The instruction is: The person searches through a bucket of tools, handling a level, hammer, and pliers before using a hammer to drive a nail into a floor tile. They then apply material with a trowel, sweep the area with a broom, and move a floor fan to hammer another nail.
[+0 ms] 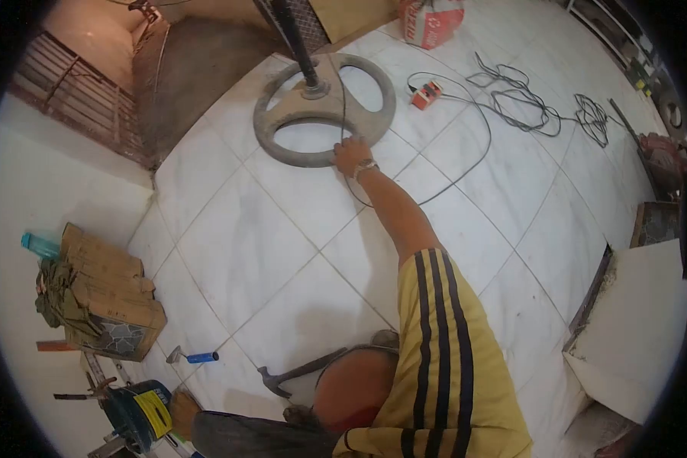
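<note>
A grey round base [275, 152] with large oval openings lies on the tiled floor, and a dark pole [298, 46] rises from its middle. My right hand [353, 156], with a watch at the wrist, is closed at the base's near right rim. A thin black cable [344, 99] runs down across the base to the fingers and continues below the hand. Whether the fingers also hold this cable cannot be made out. My left hand is not visible.
An orange box [426, 95] and tangled cable [523, 111] lie at upper right, below a red-and-white bag [433, 23]. A hammer [298, 373] is near my body. Cardboard [111, 286], a blue-handled tool [202, 357] and a teal power tool [133, 412] are at left.
</note>
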`<state>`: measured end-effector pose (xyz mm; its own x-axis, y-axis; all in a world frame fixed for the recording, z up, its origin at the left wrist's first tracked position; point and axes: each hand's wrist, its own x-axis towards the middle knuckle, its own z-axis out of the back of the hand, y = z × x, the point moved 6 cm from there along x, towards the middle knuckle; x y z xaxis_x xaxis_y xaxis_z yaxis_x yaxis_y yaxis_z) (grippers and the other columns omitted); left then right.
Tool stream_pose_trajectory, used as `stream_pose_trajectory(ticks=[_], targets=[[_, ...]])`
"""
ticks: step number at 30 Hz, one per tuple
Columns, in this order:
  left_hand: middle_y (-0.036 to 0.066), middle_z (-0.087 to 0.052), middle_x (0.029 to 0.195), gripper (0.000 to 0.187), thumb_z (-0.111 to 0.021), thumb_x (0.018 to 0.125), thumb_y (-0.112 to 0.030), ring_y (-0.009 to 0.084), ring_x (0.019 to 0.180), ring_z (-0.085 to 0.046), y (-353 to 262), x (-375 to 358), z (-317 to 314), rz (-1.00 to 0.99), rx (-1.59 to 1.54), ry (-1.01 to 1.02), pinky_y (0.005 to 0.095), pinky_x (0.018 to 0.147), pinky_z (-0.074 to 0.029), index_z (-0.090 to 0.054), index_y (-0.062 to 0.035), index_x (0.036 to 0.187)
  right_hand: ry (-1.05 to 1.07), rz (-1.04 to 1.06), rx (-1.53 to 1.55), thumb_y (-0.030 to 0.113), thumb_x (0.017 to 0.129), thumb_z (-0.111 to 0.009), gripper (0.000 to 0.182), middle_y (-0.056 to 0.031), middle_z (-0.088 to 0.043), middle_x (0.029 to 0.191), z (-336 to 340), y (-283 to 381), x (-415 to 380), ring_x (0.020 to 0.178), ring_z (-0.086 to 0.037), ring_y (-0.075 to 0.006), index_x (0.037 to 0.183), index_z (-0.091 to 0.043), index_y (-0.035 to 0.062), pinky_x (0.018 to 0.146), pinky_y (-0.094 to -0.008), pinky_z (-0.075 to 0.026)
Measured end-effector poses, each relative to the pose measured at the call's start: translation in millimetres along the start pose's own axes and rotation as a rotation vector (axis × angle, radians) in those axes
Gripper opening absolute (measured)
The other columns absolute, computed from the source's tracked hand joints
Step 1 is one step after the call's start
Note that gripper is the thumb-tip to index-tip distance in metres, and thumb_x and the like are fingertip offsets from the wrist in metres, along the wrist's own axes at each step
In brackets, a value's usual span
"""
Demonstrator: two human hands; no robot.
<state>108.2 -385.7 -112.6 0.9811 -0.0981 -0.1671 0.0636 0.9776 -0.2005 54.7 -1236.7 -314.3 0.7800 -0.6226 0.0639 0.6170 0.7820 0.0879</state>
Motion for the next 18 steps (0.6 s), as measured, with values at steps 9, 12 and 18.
stream_pose_trajectory(ticks=[9,12,18], targets=[[0.02,-0.067,0.087,0.029,-0.054,0.101,-0.027,0.0356,0.081,-0.065,-53.9,28.8,11.5,-0.207,0.054,0.008,0.0453,0.075,-0.05,-0.062,0.0009,0.099,0.265,0.072,-0.087,0.048,0.1,-0.056,0.049,-0.0087,-0.062,0.139,23.6,-24.9,2.7,0.137,-0.052,-0.026,0.134,-0.064,0.0133,0.119,-0.06,-0.026],[0.02,-0.067,0.087,0.03,-0.053,0.102,-0.028,0.0368,0.081,-0.065,-92.7,44.1,1.3,-0.213,0.104,0.092,0.0462,0.076,-0.05,-0.062,0.0003,0.099,0.299,0.025,-0.137,0.051,0.099,-0.058,0.052,-0.0083,-0.062,0.141,24.7,-27.0,7.3,0.137,-0.052,-0.026,0.136,-0.063,0.0143,0.12,-0.0599,-0.024],[0.02,-0.065,0.083,0.022,-0.052,0.1,-0.018,0.0393,0.08,-0.064,-147.9,120.1,-48.1,-0.803,0.073,0.206,0.0453,0.074,-0.05,-0.063,-0.0003,0.093,0.204,0.01,-0.058,0.048,0.098,-0.061,0.047,-0.0114,-0.064,0.131,23.2,-38.9,-14.7,0.128,-0.059,-0.0286,0.126,-0.065,0.0109,0.114,-0.058,-0.034]])
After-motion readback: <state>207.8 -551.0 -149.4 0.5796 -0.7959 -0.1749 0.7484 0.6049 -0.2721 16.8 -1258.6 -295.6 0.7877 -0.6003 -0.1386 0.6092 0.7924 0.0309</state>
